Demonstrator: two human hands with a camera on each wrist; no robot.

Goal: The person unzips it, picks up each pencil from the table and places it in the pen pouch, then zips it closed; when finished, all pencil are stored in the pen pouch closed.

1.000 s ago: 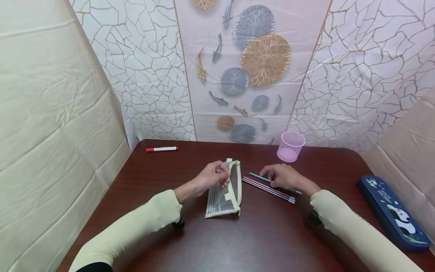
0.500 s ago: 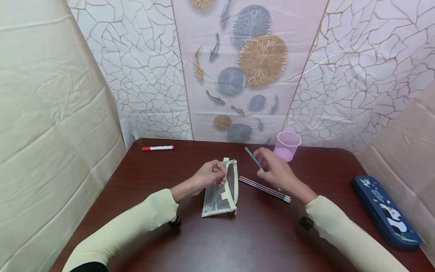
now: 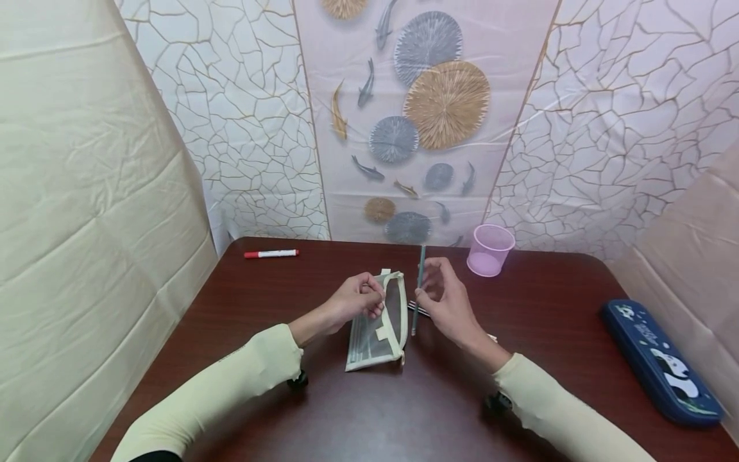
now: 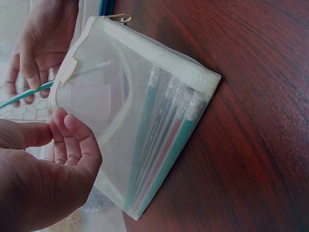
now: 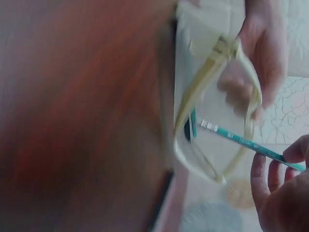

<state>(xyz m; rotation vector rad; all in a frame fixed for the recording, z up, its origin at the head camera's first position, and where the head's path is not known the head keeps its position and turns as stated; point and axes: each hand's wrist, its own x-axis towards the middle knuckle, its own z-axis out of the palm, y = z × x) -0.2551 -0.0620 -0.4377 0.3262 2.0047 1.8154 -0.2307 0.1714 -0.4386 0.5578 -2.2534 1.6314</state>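
Observation:
A cream-edged mesh pencil pouch (image 3: 369,350) lies on the table with its zipped mouth spread open. Through the mesh, several pencils (image 4: 166,140) show inside, teal and red among them. My left hand (image 3: 353,303) pinches the near-side rim of the mouth between thumb and fingers. Just right of the pouch, my right hand (image 3: 449,303) holds a teal pencil (image 3: 420,276) by its middle, steeply tilted. In the right wrist view, the white-marked end of that pencil points at the pouch opening (image 5: 215,176). Other pencils (image 3: 419,309) lie on the table, mostly hidden behind my right hand.
A pink mesh cup (image 3: 491,251) stands at the back, right of the pouch. The red-and-white marker (image 3: 271,254) lies at the back left. Along the right edge is a dark blue panda pencil case (image 3: 661,362). Patterned fabric hangs behind the brown table (image 3: 369,417).
My right hand has picked the teal pencil up off the table, moved left to the pouch and turned the pencil nearly upright. My left hand has kept its pinch on the pouch.

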